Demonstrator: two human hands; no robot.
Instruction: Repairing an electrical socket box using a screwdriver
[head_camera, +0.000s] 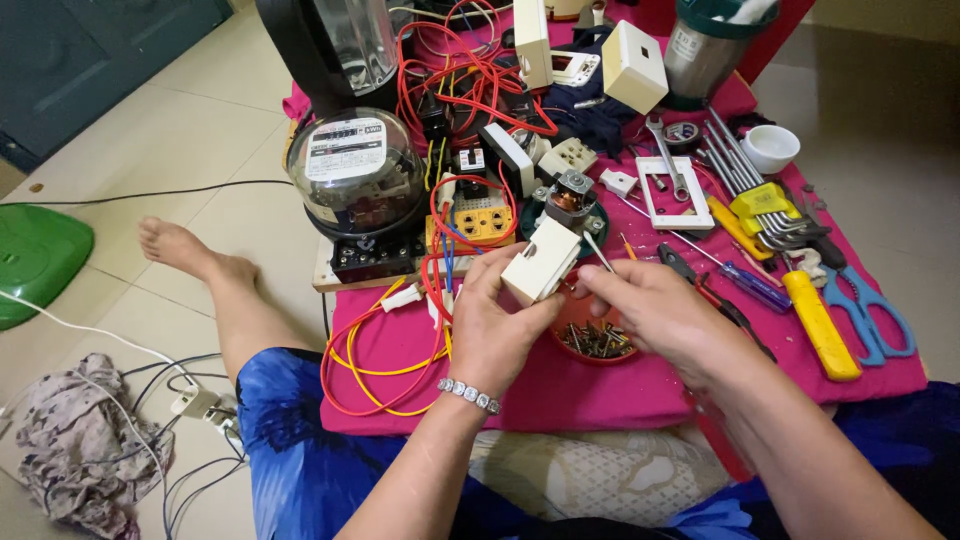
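Head view: your left hand (490, 330) grips a cream switch box (541, 262), right hand (650, 315) pinching beside it, over a red screw dish (597, 345) (meter (355, 170) and wires (380, 360) crowd the pink cloth's (600, 390) left edge).

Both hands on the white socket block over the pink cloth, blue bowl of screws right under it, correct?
Not quite: the bowl of screws is red, not blue. The head view shows the left hand and right hand both on the white socket block over the pink cloth, with the bowl just below.
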